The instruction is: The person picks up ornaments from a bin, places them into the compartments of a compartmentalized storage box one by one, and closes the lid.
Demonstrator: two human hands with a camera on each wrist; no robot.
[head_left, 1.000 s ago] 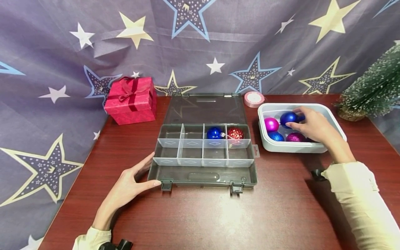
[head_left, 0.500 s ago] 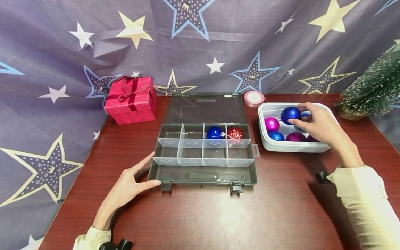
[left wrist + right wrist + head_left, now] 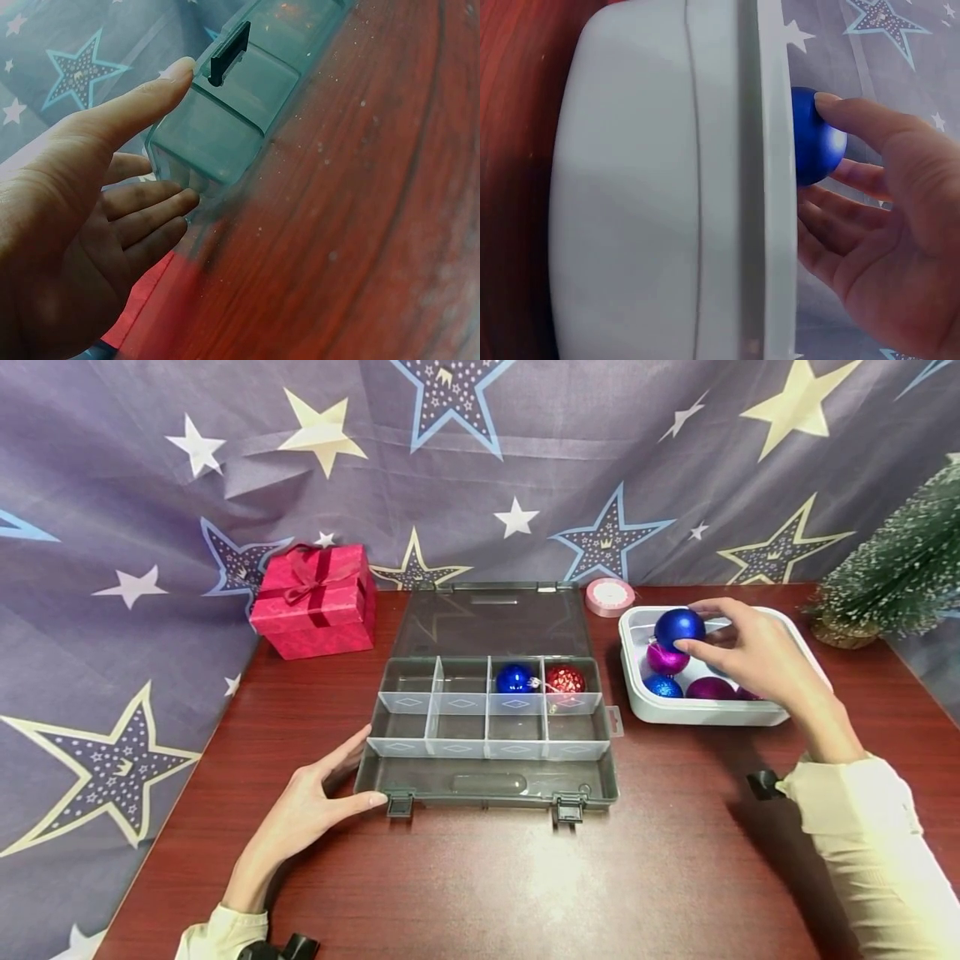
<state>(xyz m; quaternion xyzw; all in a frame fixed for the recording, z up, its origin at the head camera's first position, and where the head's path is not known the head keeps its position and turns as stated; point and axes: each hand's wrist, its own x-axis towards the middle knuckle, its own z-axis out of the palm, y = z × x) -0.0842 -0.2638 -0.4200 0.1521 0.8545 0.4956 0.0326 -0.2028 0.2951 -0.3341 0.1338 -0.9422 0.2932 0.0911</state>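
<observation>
Head view puts the matte blue ball (image 3: 679, 628) to the right of the divided box (image 3: 517, 748), raised over the near-left part of a white tub (image 3: 708, 716); the fingers of the right hand (image 3: 761, 660) grasp it, with the thumb opposite the others. Just under it lies a pink ball (image 3: 667, 657); whether the two touch cannot be told. Filling the box looks to be at an early stage: in its back row, a shiny blue ball (image 3: 515, 679) lies third from the left and a red ball (image 3: 565, 680) beside it, at the right end. The rest of that row, the middle row and the long section along the near side hold no ball. Remaining, it seems, are the held ball and those in the tub: the pink one, a glittery blue ball (image 3: 663, 686), a purple ball (image 3: 711, 688) and a further ball (image 3: 746, 693), partly hidden; more may lie behind the hand. At the box's near left corner, the left hand (image 3: 303, 806) has its fingers released and spread against it, probably for steadiness. The lid (image 3: 491, 622) lies open behind the box. Further out on the surface (image 3: 480, 877), a ribbon roll (image 3: 610, 599) sits behind the box to the right, a red gift box (image 3: 315, 602) behind it to the left, and a small tree (image 3: 885, 560) well to its right, beyond the tub.
</observation>
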